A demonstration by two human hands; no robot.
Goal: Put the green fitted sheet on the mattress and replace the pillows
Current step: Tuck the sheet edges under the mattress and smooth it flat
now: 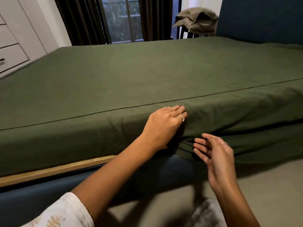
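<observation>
**A:** What does the head view show?

**B:** A bed seen from beside its long edge. The green fitted sheet (pixel 147 76) lies smooth across the top of the mattress (pixel 49 145) and hangs down its near side. A seam line runs along the top edge. To the left the side panel looks pulled down flat; to the right the fabric bunches in loose folds and the hem hangs over the blue bed frame (pixel 164 171).

**A:** Where are the hands?

**B:** The left hand (pixel 165 123) lies flat against the side of the mattress, fingers (pixel 177 110) straight and together, pressing the sheet near the seam. The right hand (pixel 216 154) hovers just beside the loose hem, fingers (pixel 201 145) spread and relaxed, holding nothing. It is blurred.

**A:** How would the sheet handle?

**B:** It looks light, soft and limp, like thin cotton or linen. It creases readily and would slide over the mattress. Nothing fragile. The mattress itself looks heavy and thick, so its edge probably needs lifting to tuck the hem under.

**A:** Where should one take hold?

**B:** I judge the hanging hem on the right, where the folds gather, is the spot: pinch the edge and draw it down and under while the flat hand pins the cloth above.

**A:** Any pillows?

**B:** None in view. A blue headboard (pixel 262 18) stands at far right, with crumpled brownish cloth (pixel 196 20) on a stand beside it, a curtained window (pixel 121 18) behind, and white drawers (pixel 11 46) at left.
</observation>
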